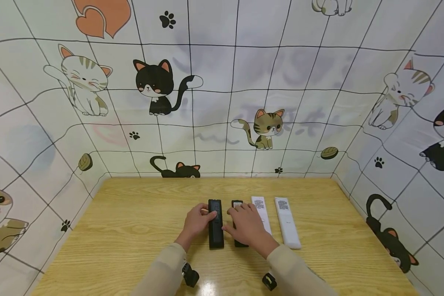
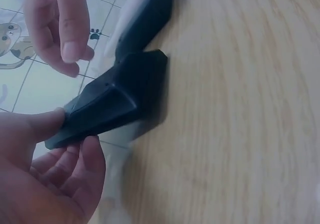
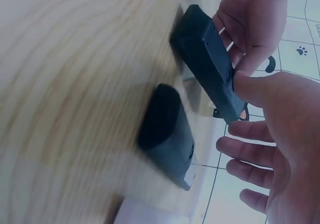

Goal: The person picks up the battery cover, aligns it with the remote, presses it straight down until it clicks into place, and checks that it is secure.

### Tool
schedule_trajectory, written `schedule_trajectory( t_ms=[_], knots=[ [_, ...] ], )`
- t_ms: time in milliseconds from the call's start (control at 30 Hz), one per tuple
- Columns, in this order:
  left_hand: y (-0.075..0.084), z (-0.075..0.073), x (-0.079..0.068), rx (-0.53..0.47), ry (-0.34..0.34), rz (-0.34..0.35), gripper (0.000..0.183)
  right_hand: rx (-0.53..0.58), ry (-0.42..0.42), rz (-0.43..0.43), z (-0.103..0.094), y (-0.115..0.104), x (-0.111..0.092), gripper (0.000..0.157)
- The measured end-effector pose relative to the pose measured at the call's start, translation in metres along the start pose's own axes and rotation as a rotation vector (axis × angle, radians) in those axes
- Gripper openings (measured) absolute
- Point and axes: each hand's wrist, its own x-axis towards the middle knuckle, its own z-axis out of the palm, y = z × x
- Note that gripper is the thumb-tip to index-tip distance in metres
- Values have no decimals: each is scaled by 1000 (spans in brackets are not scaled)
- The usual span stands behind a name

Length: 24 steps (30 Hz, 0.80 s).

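My left hand (image 1: 198, 222) pinches a black remote control (image 1: 216, 230) by its far end, thumb on top and fingers underneath. In the left wrist view, this remote (image 2: 112, 97) is tilted, and a shadow falls beside it on the table. My right hand (image 1: 247, 224) hovers with loosely bent fingers over a second black remote (image 1: 240, 243), partly covering it. Seen from the right wrist, my right thumb (image 3: 255, 90) overlaps the edge of the first remote (image 3: 207, 59), while the other fingers stay apart from it. The second remote (image 3: 167, 134) lies on the table, a pale label at its far end.
To the right lie two white remotes, one (image 1: 260, 205) partly behind my right hand and the other (image 1: 287, 224) farther right, both with printed labels. The wooden table (image 1: 140, 209) meets a cat-patterned cloth (image 1: 214, 102) at the back and sides.
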Motion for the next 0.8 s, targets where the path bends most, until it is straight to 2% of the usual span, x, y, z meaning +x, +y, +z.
schedule_trajectory(
  t_ms=[233,600,800],
  knots=[
    [-5,3,-2,92,44,-13,42,13,13,-15,4,5,-5,52],
    [-3,12,-3,388,187,-9,38,4,14,-19,4,9,-11,55],
    [-3,9,-3,420,185,-34,35,25,29,-15,4,13,-9,55]
  ],
)
